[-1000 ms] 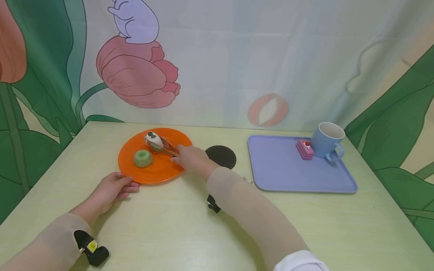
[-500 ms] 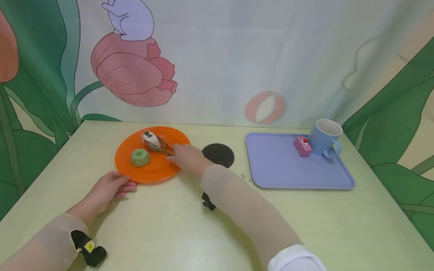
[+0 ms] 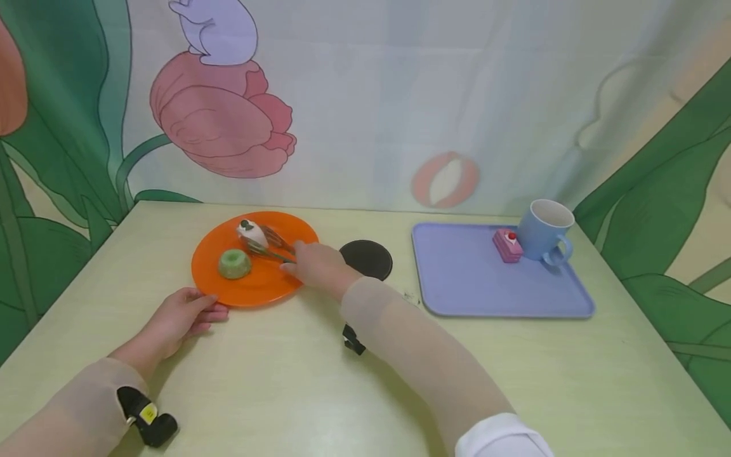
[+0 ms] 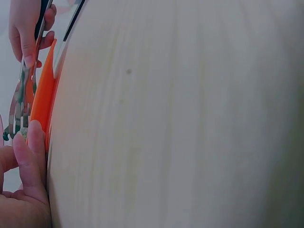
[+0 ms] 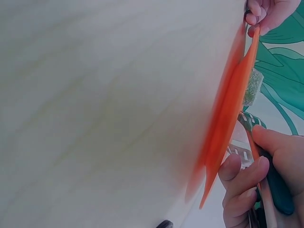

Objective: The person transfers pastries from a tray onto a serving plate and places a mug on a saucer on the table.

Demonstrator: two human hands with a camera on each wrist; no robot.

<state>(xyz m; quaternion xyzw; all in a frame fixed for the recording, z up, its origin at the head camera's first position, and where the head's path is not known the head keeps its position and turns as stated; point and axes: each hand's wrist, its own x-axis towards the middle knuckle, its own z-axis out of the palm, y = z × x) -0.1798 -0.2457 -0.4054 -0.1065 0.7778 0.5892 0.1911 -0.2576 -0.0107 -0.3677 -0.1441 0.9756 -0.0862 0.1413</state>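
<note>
My right hand [image 3: 318,263] grips metal food tongs [image 3: 273,254] over the orange plate [image 3: 265,295]. The tongs' slotted ends lie on either side of a small white toy cake [image 3: 254,237] with dark dots on top, at the plate's far part. Dark grips on the tongs [image 5: 280,187] show in the right wrist view. A green ring-shaped toy pudding [image 3: 234,264] sits on the plate nearer the left. My left hand [image 3: 185,315] pinches the plate's near left rim, thumb above and fingers below.
A black round disc [image 3: 368,259] lies right of the plate, partly behind the right forearm. On the right stands a lilac tray [image 3: 485,292] with a pink cake slice [image 3: 507,246] and a light blue mug [image 3: 539,231]. A printed curtain [image 3: 354,127] hangs behind the table.
The whole view has shifted slightly. Both hands keep their places, the left at the plate's rim and the right with the tongs around the white cake.
</note>
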